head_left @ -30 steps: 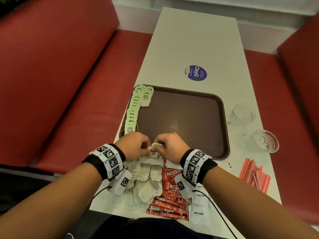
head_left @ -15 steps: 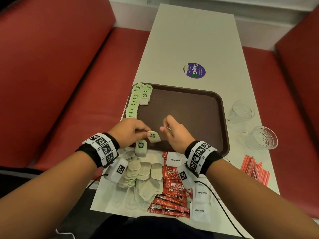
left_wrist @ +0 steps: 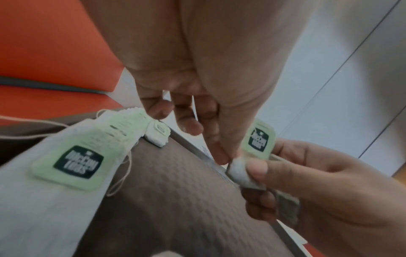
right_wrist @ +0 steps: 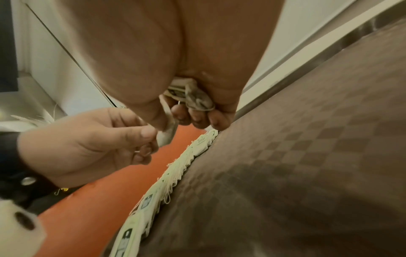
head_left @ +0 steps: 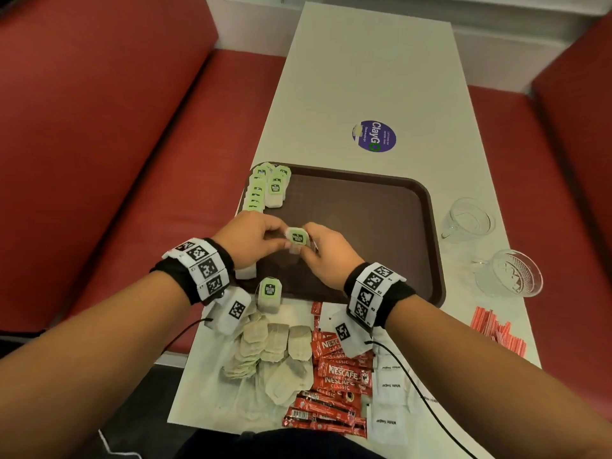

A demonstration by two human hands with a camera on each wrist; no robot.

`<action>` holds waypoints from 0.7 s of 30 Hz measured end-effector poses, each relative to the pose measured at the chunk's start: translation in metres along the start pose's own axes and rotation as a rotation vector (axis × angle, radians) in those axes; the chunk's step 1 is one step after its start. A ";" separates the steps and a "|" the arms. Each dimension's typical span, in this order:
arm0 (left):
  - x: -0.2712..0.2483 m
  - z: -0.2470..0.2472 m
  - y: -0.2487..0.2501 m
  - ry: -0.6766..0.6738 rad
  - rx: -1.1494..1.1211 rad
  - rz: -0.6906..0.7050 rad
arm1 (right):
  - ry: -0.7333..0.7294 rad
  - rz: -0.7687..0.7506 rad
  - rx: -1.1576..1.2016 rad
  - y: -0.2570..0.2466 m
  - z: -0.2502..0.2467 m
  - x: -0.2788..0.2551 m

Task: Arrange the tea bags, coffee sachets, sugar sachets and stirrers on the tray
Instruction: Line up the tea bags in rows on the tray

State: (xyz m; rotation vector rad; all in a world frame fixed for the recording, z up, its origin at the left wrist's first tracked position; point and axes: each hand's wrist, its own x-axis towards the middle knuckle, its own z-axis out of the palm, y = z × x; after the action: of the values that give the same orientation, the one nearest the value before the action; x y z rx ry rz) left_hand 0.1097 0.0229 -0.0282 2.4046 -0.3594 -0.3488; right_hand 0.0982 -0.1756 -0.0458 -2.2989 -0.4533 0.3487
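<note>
At the left edge of the dark brown textured tray, a row of tea bags with pale green "McCoy teas" tags runs toward the upper left corner; the tray's centre and right stay bare. Mid-frame, the left hand and right hand meet above the tray, both pinching one held tea bag, thumbs and fingertips curled on its soft paper pouch and green tag. In the lower centre on the pale table lie loose untagged tea bags, red "NESCAFÉ CLASSIC" coffee sachets and white "White Sugar" sachets. At right sit two clear glasses and red-striped stirrers.
</note>
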 end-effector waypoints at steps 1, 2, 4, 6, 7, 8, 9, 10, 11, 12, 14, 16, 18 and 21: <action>0.007 -0.003 -0.002 0.014 0.022 -0.030 | -0.002 0.031 0.034 0.000 -0.001 0.001; 0.014 -0.006 -0.005 0.042 0.049 -0.068 | -0.005 0.052 0.079 -0.001 -0.001 0.002; 0.032 -0.017 -0.011 0.107 0.149 -0.161 | 0.002 0.060 0.187 -0.004 -0.003 0.003; 0.051 -0.027 -0.019 0.127 0.278 -0.240 | 0.015 0.066 0.262 -0.007 -0.007 0.004; 0.060 -0.031 -0.022 0.115 0.316 -0.272 | 0.019 0.073 0.277 -0.009 -0.010 0.004; 0.068 -0.034 -0.024 0.098 0.340 -0.300 | 0.016 0.080 0.277 -0.011 -0.012 0.004; 0.075 -0.036 -0.026 0.085 0.356 -0.321 | 0.011 0.083 0.264 -0.011 -0.014 0.004; 0.081 -0.036 -0.027 0.079 0.373 -0.339 | 0.008 0.083 0.238 -0.012 -0.015 0.005; 0.086 -0.037 -0.027 0.082 0.393 -0.353 | 0.013 0.080 0.209 -0.012 -0.015 0.005; 0.090 -0.037 -0.027 0.088 0.408 -0.370 | 0.024 0.073 0.186 -0.011 -0.015 0.006; 0.097 -0.036 -0.028 0.093 0.427 -0.403 | 0.041 0.062 0.162 -0.009 -0.015 0.006; 0.101 -0.034 -0.029 0.084 0.463 -0.423 | 0.039 0.064 0.141 -0.006 -0.016 0.004; 0.103 -0.031 -0.031 0.105 0.478 -0.433 | 0.044 0.067 0.136 -0.002 -0.016 0.003; 0.103 -0.029 -0.033 0.185 0.423 -0.419 | 0.065 0.089 0.182 0.002 -0.015 0.000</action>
State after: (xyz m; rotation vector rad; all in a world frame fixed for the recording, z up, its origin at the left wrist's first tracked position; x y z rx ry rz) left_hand 0.2203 0.0283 -0.0446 2.8992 0.1812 -0.2463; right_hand 0.1042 -0.1860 -0.0371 -2.1495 -0.2754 0.3431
